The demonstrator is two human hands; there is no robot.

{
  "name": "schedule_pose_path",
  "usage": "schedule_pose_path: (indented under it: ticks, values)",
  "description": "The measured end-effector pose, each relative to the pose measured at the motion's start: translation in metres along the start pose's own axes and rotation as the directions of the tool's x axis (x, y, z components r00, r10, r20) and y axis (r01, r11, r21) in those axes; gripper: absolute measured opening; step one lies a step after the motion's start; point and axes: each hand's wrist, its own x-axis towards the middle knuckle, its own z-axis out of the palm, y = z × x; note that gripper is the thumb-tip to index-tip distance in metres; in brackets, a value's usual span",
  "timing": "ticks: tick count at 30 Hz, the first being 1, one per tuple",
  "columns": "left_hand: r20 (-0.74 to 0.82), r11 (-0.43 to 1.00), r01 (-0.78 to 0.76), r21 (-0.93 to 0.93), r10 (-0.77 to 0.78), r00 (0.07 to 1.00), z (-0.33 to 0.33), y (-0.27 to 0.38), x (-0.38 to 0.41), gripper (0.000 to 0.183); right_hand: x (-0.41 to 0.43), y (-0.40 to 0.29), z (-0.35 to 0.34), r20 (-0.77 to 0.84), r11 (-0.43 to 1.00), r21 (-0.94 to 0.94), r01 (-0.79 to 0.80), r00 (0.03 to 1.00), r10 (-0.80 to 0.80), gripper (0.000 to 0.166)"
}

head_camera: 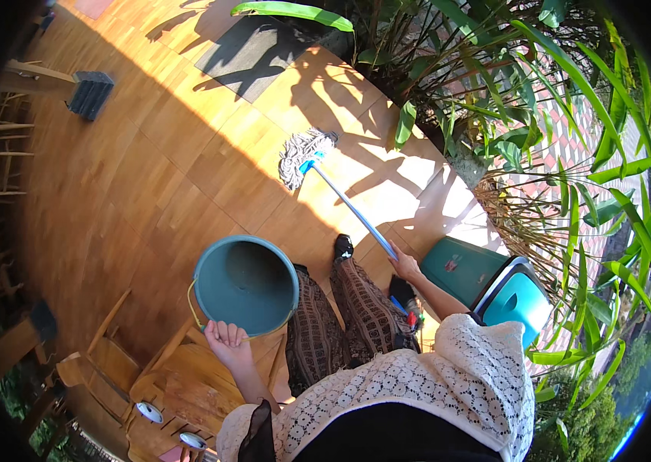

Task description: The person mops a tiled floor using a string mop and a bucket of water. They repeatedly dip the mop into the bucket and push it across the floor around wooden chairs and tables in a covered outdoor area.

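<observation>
My left hand is closed on the thin handle of a teal plastic bucket, which hangs tilted beside my legs; no water can be made out in it. My right hand grips the blue metal handle of a string mop. Grey-and-white mop strands spread on the tiled floor ahead of me, at the edge of the sunlit part. A blue clamp joins the strands to the handle.
A green bin with a turquoise lid stands close on my right, by leafy plants. Wooden chairs and a table are at lower left. A grey mat lies ahead, and a post with a dark base stands at upper left.
</observation>
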Motion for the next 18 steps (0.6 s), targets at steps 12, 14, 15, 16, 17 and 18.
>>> schedule_pose_path:
  ticks: [12, 14, 15, 16, 17, 18]
  values:
    - [-0.221, 0.996, -0.073, -0.049, 0.061, 0.973, -0.044, -0.014, -0.019, 0.034, 0.23, -0.149, -0.067, -0.05, 0.914, -0.392, 0.102, 0.99, -0.132, 0.048]
    - [-0.246, 0.996, -0.066, -0.059, 0.05, 0.968, -0.042, -0.017, -0.021, 0.034, 0.224, -0.141, -0.077, 0.028, 0.93, -0.355, 0.099, 0.995, -0.095, 0.051]
    - [-0.251, 0.996, -0.055, -0.072, 0.036, 0.967, -0.04, -0.021, -0.018, 0.033, 0.217, -0.124, -0.075, 0.0, 0.924, -0.361, 0.124, 0.991, -0.133, 0.05]
    - [-0.236, 0.997, -0.032, -0.074, 0.013, 0.972, -0.04, -0.024, -0.017, 0.033, 0.203, -0.096, -0.066, -0.027, 0.918, -0.369, 0.148, 0.985, -0.17, 0.05]
    - [-0.219, 0.997, -0.012, -0.077, -0.005, 0.976, -0.04, -0.026, -0.016, 0.033, 0.186, -0.065, -0.056, -0.071, 0.923, -0.359, 0.142, 0.981, -0.179, 0.05]
    - [-0.198, 0.996, 0.004, -0.085, -0.021, 0.98, -0.042, -0.029, -0.014, 0.032, 0.163, -0.036, -0.047, -0.117, 0.926, -0.351, 0.141, 0.974, -0.193, 0.05]
